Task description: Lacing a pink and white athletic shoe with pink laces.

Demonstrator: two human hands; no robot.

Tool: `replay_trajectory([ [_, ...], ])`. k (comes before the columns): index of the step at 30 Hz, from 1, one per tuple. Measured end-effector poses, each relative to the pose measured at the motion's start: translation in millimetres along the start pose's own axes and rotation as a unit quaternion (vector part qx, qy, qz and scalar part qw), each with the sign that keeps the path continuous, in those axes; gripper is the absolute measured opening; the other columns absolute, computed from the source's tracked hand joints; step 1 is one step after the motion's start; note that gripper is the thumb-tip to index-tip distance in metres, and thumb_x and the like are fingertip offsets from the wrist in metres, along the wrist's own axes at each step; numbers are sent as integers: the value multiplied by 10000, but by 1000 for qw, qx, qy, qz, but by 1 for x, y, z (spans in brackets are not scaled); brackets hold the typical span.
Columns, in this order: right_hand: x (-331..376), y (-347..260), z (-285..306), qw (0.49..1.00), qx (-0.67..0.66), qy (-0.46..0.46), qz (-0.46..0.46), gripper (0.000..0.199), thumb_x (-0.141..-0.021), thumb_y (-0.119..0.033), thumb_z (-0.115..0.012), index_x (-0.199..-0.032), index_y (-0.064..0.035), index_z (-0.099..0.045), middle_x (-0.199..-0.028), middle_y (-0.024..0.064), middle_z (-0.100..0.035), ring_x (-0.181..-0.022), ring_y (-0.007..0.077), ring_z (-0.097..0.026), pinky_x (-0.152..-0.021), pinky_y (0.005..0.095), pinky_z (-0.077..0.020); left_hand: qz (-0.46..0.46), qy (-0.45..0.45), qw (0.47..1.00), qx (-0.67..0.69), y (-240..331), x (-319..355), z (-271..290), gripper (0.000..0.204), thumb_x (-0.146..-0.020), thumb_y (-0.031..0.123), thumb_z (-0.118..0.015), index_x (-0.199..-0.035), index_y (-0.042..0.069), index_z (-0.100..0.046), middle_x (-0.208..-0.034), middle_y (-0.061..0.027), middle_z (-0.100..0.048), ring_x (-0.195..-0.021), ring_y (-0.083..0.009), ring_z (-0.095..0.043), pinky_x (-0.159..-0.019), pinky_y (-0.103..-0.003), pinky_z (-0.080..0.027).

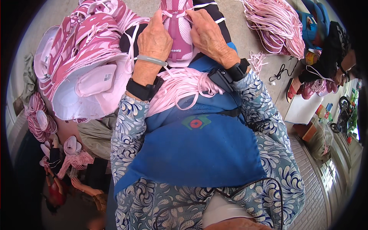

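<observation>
A pink shoe upper (178,38) with mesh panels lies over my lap, its tongue toward me. My left hand (154,40) is at its left edge and my right hand (210,38) at its right edge, both with fingers closed. Between them a pale shoelace (175,15) runs across the upper, and each hand pinches one side of it; the fingertips are partly hidden. A thick bundle of pale pink laces (184,82) rests on my blue apron (195,153), just below the upper.
Stacked pink shoe uppers (92,46) rise close on my left. To the right, a large lace bundle (274,25) lies on the ground near a blue chair (312,23). Another person's sandaled foot (293,88) is beyond. People with more uppers sit at lower left.
</observation>
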State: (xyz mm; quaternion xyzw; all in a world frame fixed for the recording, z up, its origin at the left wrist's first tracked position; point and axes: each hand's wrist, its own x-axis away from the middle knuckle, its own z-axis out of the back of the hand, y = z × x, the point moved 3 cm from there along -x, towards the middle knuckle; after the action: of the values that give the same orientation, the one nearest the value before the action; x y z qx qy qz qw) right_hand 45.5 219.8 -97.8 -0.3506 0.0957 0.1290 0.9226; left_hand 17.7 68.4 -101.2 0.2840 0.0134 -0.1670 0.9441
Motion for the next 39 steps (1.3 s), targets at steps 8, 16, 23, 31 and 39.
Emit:
replay_trajectory([
  [8,-10,21,-2,999,-19,-6,29,382,-789,17,-476,-1172,11,-479,-983,187,-513,-908,347,-536,-825,366,-450,-10,58,978,198,4,-14,-19,354,-744,153,-705,-975,14,-475,-1061,-173,-532,-958,-321,-540,-867,-373,-431],
  [16,-6,19,0,991,-111,-77,-23,333,-783,-22,-511,-1108,24,-454,-911,222,-489,-850,372,-495,-728,396,-424,-61,157,975,142,11,-15,-33,186,-714,65,-702,-750,32,-522,-973,-140,-556,-1005,-293,-527,-848,-364,-437],
  [23,2,18,-6,999,-38,14,11,376,-766,19,-460,-1138,65,-429,-904,229,-473,-834,365,-476,-757,402,-416,-53,111,981,147,14,-16,-24,231,-699,142,-752,-778,45,-559,-920,-97,-571,-995,-257,-532,-825,-352,-444],
  [31,-1,32,-6,998,-28,-46,30,374,-754,20,-445,-1127,50,-428,-857,209,-459,-792,337,-453,-743,387,-393,-14,121,978,167,25,-22,-14,242,-697,29,-671,-660,31,-431,-683,-128,-424,-650,-314,-467,-590,-400,-389],
  [39,-3,15,4,995,-86,-47,2,223,-820,-18,-452,-1039,7,-485,-803,198,-451,-760,342,-466,-701,382,-408,-48,147,971,182,18,-16,-19,130,-713,19,-645,-678,24,-520,-681,-133,-491,-642,-290,-509,-584,-355,-406],
])
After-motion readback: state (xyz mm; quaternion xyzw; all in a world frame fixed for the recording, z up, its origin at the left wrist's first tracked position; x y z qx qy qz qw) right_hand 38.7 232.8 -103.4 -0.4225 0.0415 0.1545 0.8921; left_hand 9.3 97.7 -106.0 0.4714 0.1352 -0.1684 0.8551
